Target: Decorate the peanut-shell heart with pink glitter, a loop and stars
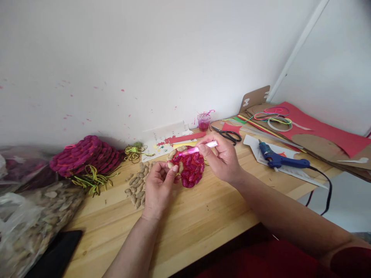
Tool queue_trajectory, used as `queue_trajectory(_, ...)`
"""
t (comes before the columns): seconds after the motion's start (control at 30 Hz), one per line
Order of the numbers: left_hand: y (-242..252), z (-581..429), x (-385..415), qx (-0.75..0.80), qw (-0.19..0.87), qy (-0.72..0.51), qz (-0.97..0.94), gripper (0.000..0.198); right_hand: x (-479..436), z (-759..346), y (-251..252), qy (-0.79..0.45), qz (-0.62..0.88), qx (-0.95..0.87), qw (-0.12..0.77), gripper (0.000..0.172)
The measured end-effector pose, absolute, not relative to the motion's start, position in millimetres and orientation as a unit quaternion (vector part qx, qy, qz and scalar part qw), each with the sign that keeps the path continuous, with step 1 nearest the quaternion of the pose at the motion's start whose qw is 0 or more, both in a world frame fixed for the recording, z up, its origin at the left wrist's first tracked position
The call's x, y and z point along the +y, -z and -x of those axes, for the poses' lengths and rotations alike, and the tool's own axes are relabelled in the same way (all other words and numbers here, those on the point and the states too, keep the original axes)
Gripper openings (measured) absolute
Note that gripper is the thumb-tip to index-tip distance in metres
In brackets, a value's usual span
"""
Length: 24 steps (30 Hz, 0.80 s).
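My left hand is closed on the near-left edge of a round red piece covered with peanuts. Most of its peanuts are painted wet magenta; several along the left edge are bare tan. In my right hand is a slim paintbrush with a white and pink handle, pinched between thumb and fingers. Its tip touches or nearly touches the peanuts at the upper left of the piece. Loose unpainted peanuts lie on the table left of my left hand. A small cup of magenta paint stands by the wall.
Magenta peanut discs are stacked at left, near green cords. A plastic bag of peanuts and a black flat object lie in front. Scissors, a blue glue gun with a cord, and red card are at right.
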State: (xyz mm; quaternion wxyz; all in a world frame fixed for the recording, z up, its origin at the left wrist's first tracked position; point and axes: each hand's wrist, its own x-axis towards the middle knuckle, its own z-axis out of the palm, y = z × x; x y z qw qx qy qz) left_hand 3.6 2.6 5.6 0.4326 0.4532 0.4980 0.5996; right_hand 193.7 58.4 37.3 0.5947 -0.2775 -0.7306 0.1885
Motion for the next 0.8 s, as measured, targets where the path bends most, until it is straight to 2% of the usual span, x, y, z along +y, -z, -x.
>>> queue_trajectory(0.13,-7.4,-4.9,1.1,0.496,0.398,-0.610,-0.473,0.038,58.6,-192.4,-43.3,-0.195,0.275,-0.737,0.586,0.010)
queue_trajectory(0.5,4.5,2.7,0.2,0.508,0.296,-0.614,-0.526,0.026,40.8,-183.3,-73.6,-0.112,0.239,-0.788,0.556,0.009)
queue_trajectory(0.8,2.6,4.6,2.5,0.521,0.266,-0.620,-0.523,0.025,48.4,-184.8,-82.0,-0.074,0.256,-0.806,0.529,0.009)
